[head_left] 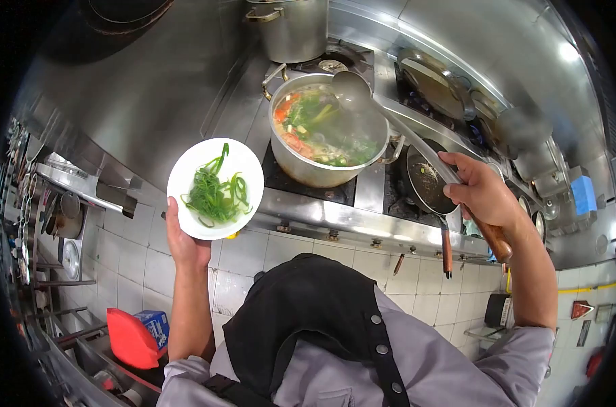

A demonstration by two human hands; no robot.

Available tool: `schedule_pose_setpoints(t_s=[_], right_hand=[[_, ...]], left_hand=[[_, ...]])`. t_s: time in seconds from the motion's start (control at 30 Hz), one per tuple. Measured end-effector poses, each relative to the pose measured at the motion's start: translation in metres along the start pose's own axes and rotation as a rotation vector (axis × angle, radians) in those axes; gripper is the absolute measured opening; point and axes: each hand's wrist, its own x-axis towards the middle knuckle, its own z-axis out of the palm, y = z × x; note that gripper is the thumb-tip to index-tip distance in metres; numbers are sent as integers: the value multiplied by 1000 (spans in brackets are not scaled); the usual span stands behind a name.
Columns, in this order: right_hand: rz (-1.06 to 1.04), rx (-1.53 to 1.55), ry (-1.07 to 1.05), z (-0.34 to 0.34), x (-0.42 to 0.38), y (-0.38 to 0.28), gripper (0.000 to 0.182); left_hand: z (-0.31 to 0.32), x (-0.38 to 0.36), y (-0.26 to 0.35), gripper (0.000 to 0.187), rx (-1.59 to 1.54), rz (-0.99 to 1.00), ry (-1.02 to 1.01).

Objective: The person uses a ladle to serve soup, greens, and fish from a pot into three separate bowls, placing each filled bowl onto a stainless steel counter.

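Observation:
My left hand (186,237) grips the lower left rim of a white plate (180,157), out to the left of the stove. Cooked green leafy stalks (216,190) lie in a heap on it. In my right hand (483,191) is a long-handled ladle (403,129), held by its metal shaft close to the wooden grip. The ladle's bowl hangs over the far right rim of a big metal pot (315,175). Steaming soup (321,125) with greens and orange-red pieces fills this pot.
Behind the soup pot stands a taller metal pot (294,34). To its right, a dark frying pan (427,178) rests on a burner, handle pointing toward me. More pans (433,85) line the back right. A red plastic piece (133,339) is low on the left.

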Motion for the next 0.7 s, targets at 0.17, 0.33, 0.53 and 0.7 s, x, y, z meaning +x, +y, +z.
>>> schedule_pose_setpoints(t_s=[0.17, 0.33, 0.53, 0.7], right_hand=[[7, -444, 66, -1, -9, -16, 56], [-20, -562, 69, 1, -4, -10, 56], [25, -583, 9, 17, 10, -15, 54], [-139, -650, -78, 32, 35, 1, 49]], left_hand=[[1, 1, -4, 53, 13, 4, -23], [9, 0, -6, 52, 3, -29, -36], [12, 0, -11, 51, 6, -23, -13], [9, 0, -12, 51, 6, -28, -50]])
